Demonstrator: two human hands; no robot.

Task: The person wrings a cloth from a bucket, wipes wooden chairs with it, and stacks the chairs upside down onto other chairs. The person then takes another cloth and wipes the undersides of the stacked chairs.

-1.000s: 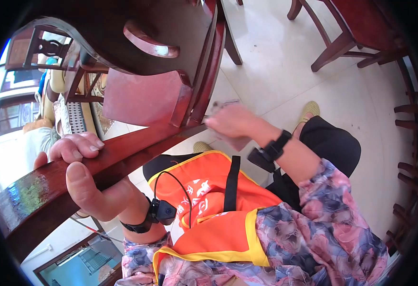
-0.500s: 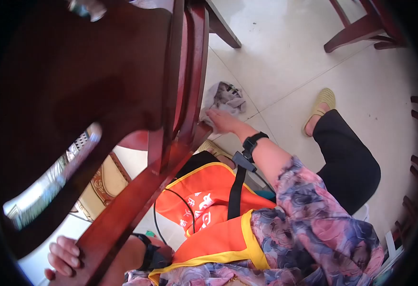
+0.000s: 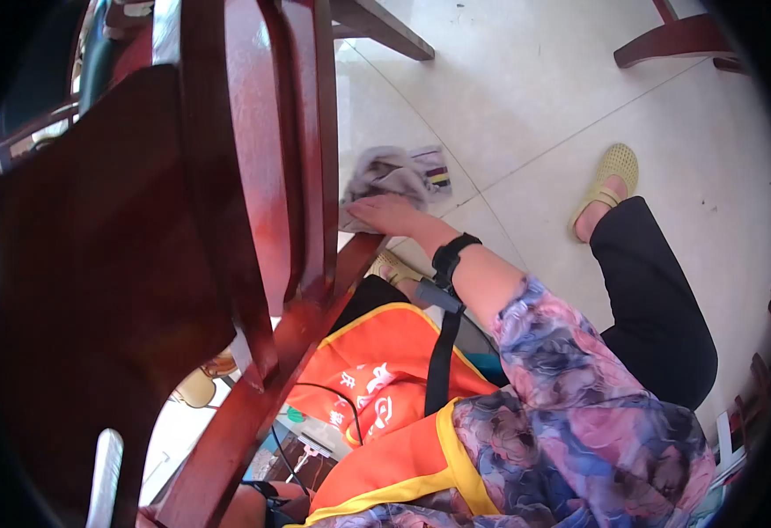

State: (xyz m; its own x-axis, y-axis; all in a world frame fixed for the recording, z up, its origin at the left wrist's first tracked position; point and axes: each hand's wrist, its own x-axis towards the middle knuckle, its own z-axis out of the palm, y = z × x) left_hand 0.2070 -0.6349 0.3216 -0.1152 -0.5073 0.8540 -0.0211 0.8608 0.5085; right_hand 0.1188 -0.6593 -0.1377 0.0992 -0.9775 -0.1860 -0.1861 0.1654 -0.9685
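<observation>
A dark red wooden chair (image 3: 275, 370) lies tipped before me, its leg slanting from the lower left up to the middle. My right hand (image 3: 385, 214) is closed on a crumpled grey cloth (image 3: 390, 172) with a striped end, at the far end of that leg. Most of the fingers are buried in the cloth. Of my left arm, only the forearm (image 3: 249, 508) shows at the bottom edge, beside the chair leg. The left hand's fingers are hidden, so its grip cannot be made out.
My orange apron (image 3: 385, 361) with yellow trim lies over my lap. My foot in a yellow clog (image 3: 616, 167) rests on the tiled floor (image 3: 526, 97). Another dark wooden leg (image 3: 385, 28) stands at the top, and more red furniture (image 3: 676, 40) at the upper right.
The cloth has shifted slightly left and bunched differently, with my right hand still on it. The chair appears further left and turned. My left fingers, earlier around the leg, are now hidden.
</observation>
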